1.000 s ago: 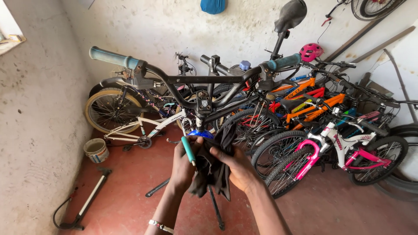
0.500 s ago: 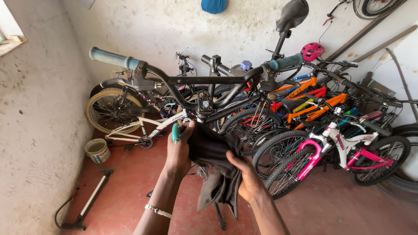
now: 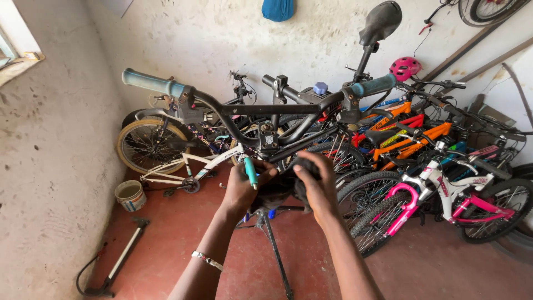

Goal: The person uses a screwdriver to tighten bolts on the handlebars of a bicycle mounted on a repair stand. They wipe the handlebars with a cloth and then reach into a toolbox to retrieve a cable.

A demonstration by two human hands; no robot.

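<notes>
Right below the stem, both hands work a dark cloth (image 3: 277,191) against the bike frame.

Soft and crumpled, the cloth sits between the grips: left hand (image 3: 244,186) closed on it and on a teal-handled tool (image 3: 251,172) pointing up, right hand (image 3: 316,183) closed on its other end, equally near. Above, the matte black handlebar (image 3: 261,108) runs left to right, with ribbed teal rubber ends. A repair stand (image 3: 272,239) stands on the red floor (image 3: 183,244).

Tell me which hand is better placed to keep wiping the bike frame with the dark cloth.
Probably the right hand: it lies flat on the dark cloth, pressed against the bike frame. The left hand also grips the cloth, but its fingers are curled round a teal-handled tool.
</notes>
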